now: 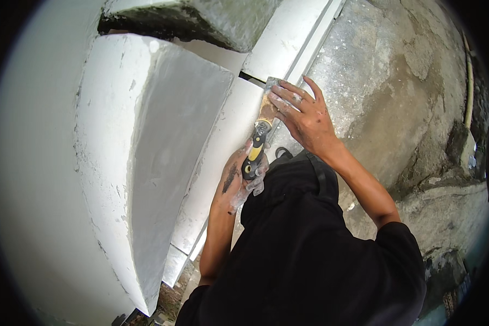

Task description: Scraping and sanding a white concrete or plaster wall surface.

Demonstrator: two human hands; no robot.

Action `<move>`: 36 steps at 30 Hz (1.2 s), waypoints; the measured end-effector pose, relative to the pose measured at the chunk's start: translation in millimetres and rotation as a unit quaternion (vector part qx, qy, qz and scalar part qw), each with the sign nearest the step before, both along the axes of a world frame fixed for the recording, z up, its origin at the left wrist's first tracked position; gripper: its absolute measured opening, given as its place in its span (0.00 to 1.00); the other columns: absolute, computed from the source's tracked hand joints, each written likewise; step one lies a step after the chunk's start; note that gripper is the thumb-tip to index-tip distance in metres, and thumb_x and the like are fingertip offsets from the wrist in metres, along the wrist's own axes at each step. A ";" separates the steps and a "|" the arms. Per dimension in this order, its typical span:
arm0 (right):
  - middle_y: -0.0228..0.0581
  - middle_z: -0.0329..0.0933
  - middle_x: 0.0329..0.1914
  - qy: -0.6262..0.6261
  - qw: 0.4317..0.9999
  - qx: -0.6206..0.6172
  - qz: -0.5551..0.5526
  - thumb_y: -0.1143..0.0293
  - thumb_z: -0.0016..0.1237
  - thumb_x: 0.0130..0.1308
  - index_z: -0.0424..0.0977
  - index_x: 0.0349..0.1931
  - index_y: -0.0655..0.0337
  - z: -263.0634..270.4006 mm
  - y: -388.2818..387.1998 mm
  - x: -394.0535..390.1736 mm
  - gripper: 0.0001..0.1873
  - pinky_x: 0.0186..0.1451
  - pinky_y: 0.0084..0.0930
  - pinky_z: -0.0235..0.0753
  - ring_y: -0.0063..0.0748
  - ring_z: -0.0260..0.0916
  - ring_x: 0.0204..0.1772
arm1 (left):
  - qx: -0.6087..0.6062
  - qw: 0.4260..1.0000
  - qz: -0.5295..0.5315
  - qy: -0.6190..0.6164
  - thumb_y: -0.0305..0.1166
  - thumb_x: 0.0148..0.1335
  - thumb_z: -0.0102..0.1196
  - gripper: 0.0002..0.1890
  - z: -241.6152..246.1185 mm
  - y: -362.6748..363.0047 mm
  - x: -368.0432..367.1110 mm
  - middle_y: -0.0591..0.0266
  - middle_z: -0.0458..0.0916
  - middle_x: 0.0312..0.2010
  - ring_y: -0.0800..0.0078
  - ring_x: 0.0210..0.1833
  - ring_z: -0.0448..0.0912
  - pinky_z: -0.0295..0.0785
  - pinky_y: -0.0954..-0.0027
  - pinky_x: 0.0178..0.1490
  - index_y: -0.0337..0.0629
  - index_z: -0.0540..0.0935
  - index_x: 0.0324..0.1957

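Note:
A putty knife [267, 106] with a black and yellow handle and a stained metal blade lies in my left hand [244, 175], which is wrapped round the handle from below. The blade points up and away from me, over the edge of a white ledge [238, 118]. My right hand [303, 112] rests its fingertips on the blade near its end, with the little finger spread out. White and grey smears cover the fingers of both hands, and a dark smear marks my left hand.
Left of the ledge stands a white and grey sloping block [175, 134] against a pale wall [40, 163]. A mossy concrete block [212, 22] juts out above. To the right lies stained concrete ground [375, 81], with a thin pipe [469, 85] at its far side.

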State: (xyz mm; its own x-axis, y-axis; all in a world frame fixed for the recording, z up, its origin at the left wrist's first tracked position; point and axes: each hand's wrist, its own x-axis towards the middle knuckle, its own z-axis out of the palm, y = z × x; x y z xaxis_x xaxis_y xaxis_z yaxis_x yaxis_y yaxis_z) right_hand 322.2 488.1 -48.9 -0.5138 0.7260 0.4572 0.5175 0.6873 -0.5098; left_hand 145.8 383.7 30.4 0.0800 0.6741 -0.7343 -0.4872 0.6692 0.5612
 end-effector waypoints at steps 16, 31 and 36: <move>0.32 0.81 0.60 0.024 0.995 0.065 -0.069 0.81 0.57 0.57 0.77 0.60 0.52 -15.5 9.1 -16.0 0.28 0.69 0.43 0.67 0.30 0.77 0.64 | 0.046 0.991 0.035 0.123 0.49 0.77 0.47 0.22 20.4 21.6 14.8 0.69 0.64 0.14 0.83 0.09 0.55 0.49 0.78 0.13 0.37 0.78 0.47; 0.26 0.82 0.60 0.033 0.991 0.098 -0.079 0.78 0.58 0.59 0.80 0.56 0.48 -22.9 -5.8 -19.5 0.23 0.66 0.39 0.64 0.23 0.77 0.63 | -0.020 0.994 -0.019 0.108 0.49 0.76 0.48 0.19 30.5 12.5 -2.8 0.69 0.65 0.14 0.82 0.09 0.54 0.49 0.76 0.13 0.40 0.77 0.45; 0.28 0.82 0.59 0.028 0.988 0.112 -0.101 0.78 0.58 0.59 0.80 0.57 0.49 -21.6 28.4 -11.8 0.24 0.65 0.37 0.64 0.23 0.78 0.63 | 0.020 0.990 -0.022 0.138 0.49 0.77 0.47 0.20 25.1 39.2 5.8 0.70 0.64 0.13 0.83 0.08 0.54 0.49 0.77 0.12 0.39 0.78 0.46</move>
State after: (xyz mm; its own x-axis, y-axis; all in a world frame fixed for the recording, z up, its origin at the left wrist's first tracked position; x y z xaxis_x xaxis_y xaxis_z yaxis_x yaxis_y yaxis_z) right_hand 310.4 516.5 -70.5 -0.3385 0.6886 0.6413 0.6307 0.6718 -0.3885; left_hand 151.6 422.9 55.5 -0.0902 0.7029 -0.7056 -0.2816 0.6616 0.6950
